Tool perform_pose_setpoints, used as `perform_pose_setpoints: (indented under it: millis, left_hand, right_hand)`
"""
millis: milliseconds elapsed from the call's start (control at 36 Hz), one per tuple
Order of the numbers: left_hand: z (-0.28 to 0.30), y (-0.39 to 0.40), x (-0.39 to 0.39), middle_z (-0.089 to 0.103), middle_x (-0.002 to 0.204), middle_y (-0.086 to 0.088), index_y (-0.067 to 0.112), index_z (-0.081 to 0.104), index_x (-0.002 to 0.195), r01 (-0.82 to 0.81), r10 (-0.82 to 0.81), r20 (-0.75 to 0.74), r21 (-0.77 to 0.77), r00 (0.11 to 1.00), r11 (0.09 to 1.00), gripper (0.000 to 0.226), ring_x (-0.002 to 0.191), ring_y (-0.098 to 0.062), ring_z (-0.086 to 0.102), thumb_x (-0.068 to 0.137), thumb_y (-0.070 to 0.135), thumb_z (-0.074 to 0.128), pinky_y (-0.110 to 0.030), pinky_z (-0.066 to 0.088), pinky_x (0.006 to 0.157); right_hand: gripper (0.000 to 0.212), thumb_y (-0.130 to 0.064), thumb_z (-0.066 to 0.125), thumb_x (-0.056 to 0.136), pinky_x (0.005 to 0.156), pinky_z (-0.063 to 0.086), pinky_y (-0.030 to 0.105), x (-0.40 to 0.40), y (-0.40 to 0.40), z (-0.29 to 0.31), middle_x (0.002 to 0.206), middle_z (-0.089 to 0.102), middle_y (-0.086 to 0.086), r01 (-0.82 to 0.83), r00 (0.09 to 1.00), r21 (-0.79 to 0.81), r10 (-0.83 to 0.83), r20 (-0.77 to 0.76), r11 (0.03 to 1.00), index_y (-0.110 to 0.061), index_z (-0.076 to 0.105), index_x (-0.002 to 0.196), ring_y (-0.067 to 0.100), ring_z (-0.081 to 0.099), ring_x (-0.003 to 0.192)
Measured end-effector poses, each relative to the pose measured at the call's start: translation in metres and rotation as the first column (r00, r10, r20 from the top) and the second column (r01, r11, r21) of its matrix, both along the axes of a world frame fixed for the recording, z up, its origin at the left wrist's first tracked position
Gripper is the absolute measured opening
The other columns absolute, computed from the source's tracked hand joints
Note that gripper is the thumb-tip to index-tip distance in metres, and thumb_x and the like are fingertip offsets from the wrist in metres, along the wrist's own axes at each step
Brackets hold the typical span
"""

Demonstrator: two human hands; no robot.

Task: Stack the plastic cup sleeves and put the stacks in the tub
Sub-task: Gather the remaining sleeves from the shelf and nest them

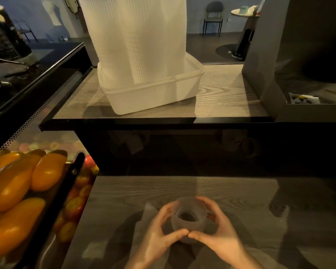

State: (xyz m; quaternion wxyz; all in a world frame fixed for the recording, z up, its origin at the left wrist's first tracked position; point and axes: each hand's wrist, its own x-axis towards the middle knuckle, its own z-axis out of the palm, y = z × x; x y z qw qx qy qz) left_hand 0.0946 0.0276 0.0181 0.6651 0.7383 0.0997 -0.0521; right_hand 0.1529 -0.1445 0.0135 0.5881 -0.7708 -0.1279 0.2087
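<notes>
A short stack of translucent ribbed cup sleeves (189, 220) stands on the lower wooden counter (241, 193), its open top facing me. My left hand (159, 233) and my right hand (219, 232) curl round it from both sides, thumbs touching at the front. On the upper wooden shelf (225, 94) sits a translucent white tub (155, 94). Tall white stacks of sleeves (136, 35) stand upright in it and reach past the top of the view.
A glass display case with yellow and red fruit (27, 183) lies at the left. A grey box-shaped unit (299, 65) stands on the shelf at the right. Something pale and flat (147, 212) lies on the counter behind my left hand. A chair (213, 16) and a round table (244, 14) stand far back.
</notes>
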Motion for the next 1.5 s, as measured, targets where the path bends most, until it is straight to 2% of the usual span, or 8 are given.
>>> perform_pose_setpoints:
  millis: [194,389,611,750,889,1028,1361,1500]
  left_hand:
    - [-0.007,-0.001,-0.004,0.058,0.124,0.008,0.023,0.047,0.122,-0.063,0.062,0.051,0.018,0.997,0.998,0.069,0.116,-0.001,0.054,0.063,0.017,0.082,-0.018,0.041,0.097]
    - [-0.014,-0.002,-0.008,0.063,0.112,0.020,0.031,0.049,0.116,-0.081,0.077,0.075,0.040,0.994,0.996,0.073,0.112,0.007,0.053,0.054,0.036,0.086,-0.007,0.039,0.089]
    - [-0.019,-0.004,-0.012,0.057,0.121,0.014,0.030,0.046,0.118,-0.069,0.065,0.082,0.043,0.994,0.997,0.073,0.115,0.010,0.050,0.055,0.031,0.083,-0.007,0.037,0.091]
    - [-0.030,-0.004,-0.013,0.057,0.120,0.027,0.035,0.048,0.119,-0.052,0.052,0.005,0.016,0.999,0.999,0.079,0.116,0.013,0.046,0.050,0.046,0.083,-0.008,0.036,0.095]
    - [-0.051,-0.002,-0.010,0.060,0.122,0.016,0.031,0.050,0.119,-0.059,0.062,-0.055,0.050,0.997,0.997,0.078,0.119,-0.001,0.051,0.050,0.038,0.085,-0.022,0.040,0.101]
    - [-0.059,0.000,-0.006,0.057,0.120,0.027,0.038,0.052,0.116,-0.042,0.048,-0.078,0.086,0.996,0.995,0.075,0.117,0.002,0.052,0.050,0.042,0.086,-0.022,0.041,0.098]
    - [-0.045,0.005,0.001,0.054,0.123,0.019,0.038,0.046,0.116,0.051,-0.041,-0.096,0.111,0.995,0.993,0.083,0.118,0.002,0.049,0.044,0.053,0.085,-0.024,0.040,0.103]
    - [-0.017,0.010,0.022,0.043,0.132,0.021,0.042,0.037,0.126,0.202,-0.179,-0.150,0.155,0.972,0.967,0.088,0.121,0.006,0.041,0.053,0.044,0.086,-0.019,0.034,0.106]
  right_hand:
    - [0.081,-0.024,0.089,0.052,0.092,0.040,0.014,-0.005,0.000,0.001,0.117,0.053,-0.034,0.002,1.000,0.002,-0.002,0.026,1.000,-0.062,0.047,0.109,-0.010,0.050,0.111]
    - [0.086,-0.056,0.083,0.043,0.100,0.039,0.024,-0.012,-0.001,0.003,0.124,0.049,-0.032,0.004,0.998,-0.017,-0.003,0.062,1.000,-0.057,0.043,0.119,-0.010,0.046,0.116]
    - [0.085,-0.042,0.087,0.045,0.105,0.039,0.029,-0.016,-0.001,-0.007,0.122,0.051,-0.033,0.021,0.999,-0.056,-0.019,0.037,0.998,-0.060,0.044,0.116,-0.010,0.047,0.116]
    - [0.082,-0.038,0.089,0.047,0.101,0.038,0.022,-0.014,0.000,-0.018,0.120,0.051,-0.036,0.017,1.000,-0.060,-0.017,0.002,0.998,-0.063,0.044,0.110,-0.011,0.046,0.115]
    - [0.077,-0.023,0.088,0.054,0.095,0.042,0.016,-0.011,0.000,-0.026,0.115,0.054,-0.033,-0.034,0.999,-0.037,0.033,-0.022,0.999,-0.059,0.046,0.108,-0.011,0.050,0.111]
    - [0.076,-0.034,0.087,0.048,0.085,0.041,0.003,-0.008,0.001,-0.027,0.115,0.056,-0.031,-0.024,0.999,-0.012,0.024,-0.033,1.000,-0.045,0.049,0.113,-0.010,0.051,0.110]
    - [0.077,-0.036,0.089,0.050,0.090,0.042,0.010,-0.005,0.001,-0.024,0.116,0.051,-0.035,-0.058,0.998,-0.015,0.058,-0.028,0.998,-0.058,0.044,0.109,-0.012,0.048,0.112]
    - [0.090,-0.021,0.093,0.044,0.101,0.041,0.026,0.002,-0.004,-0.022,0.124,0.054,-0.017,-0.070,0.995,-0.006,0.070,-0.078,0.998,-0.039,0.045,0.118,0.002,0.050,0.118]
